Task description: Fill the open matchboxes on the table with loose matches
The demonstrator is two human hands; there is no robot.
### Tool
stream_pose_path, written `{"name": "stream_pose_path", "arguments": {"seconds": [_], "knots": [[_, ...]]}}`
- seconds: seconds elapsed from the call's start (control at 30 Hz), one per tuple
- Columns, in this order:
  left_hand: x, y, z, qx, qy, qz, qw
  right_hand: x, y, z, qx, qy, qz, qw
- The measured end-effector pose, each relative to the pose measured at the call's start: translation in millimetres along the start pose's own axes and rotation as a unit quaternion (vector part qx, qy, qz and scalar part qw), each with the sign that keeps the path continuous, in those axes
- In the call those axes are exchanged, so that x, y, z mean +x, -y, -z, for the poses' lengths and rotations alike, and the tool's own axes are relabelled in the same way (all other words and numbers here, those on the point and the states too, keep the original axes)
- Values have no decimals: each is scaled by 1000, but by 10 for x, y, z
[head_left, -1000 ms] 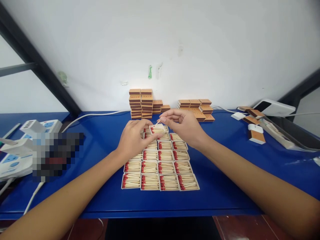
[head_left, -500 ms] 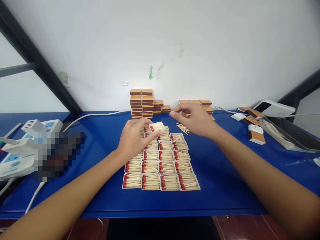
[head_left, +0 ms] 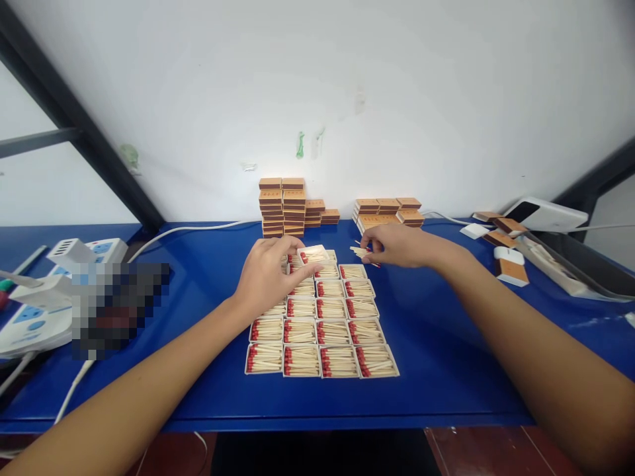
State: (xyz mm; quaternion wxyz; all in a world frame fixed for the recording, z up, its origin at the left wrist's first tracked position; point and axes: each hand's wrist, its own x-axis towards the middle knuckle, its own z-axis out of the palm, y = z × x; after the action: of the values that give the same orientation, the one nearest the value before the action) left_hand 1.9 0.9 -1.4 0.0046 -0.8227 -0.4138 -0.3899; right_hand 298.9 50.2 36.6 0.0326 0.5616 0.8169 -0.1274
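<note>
My left hand (head_left: pixel 268 274) grips a white matchbox tray (head_left: pixel 313 255) between thumb and fingers, tilted above the far end of the filled trays. Some matches lie inside it. My right hand (head_left: pixel 397 246) is at the small pile of loose matches (head_left: pixel 360 252), its fingertips closed on some of them; how many I cannot tell. Below my left hand, filled matchbox trays (head_left: pixel 334 332) stand in close rows on the blue table, the red match heads mostly pointing left. My left hand covers part of the far left rows.
Closed matchboxes (head_left: pixel 282 206) are stacked against the wall, with another stack (head_left: pixel 387 210) farther right. Loose matchbox sleeves (head_left: pixel 512 271) and a white device (head_left: pixel 544 215) lie at the right. On the left are a power strip (head_left: pixel 106 250), cables and a pixelated dark object (head_left: pixel 122 311).
My right hand has come down from above the matches, and its fingers have closed on some of them. My left hand stays in place with the tray.
</note>
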Motion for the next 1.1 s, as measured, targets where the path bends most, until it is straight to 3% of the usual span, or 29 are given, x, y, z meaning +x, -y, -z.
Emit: {"name": "stream_pose_path", "arguments": {"seconds": [0.7, 1.1], "knots": [[-6, -6, 4, 6, 10, 1, 1000, -13, -20, -10, 20, 16, -1, 1000], [-4, -9, 6, 4, 16, 1, 1000, -28, -18, 32, 32, -7, 20, 999]]}}
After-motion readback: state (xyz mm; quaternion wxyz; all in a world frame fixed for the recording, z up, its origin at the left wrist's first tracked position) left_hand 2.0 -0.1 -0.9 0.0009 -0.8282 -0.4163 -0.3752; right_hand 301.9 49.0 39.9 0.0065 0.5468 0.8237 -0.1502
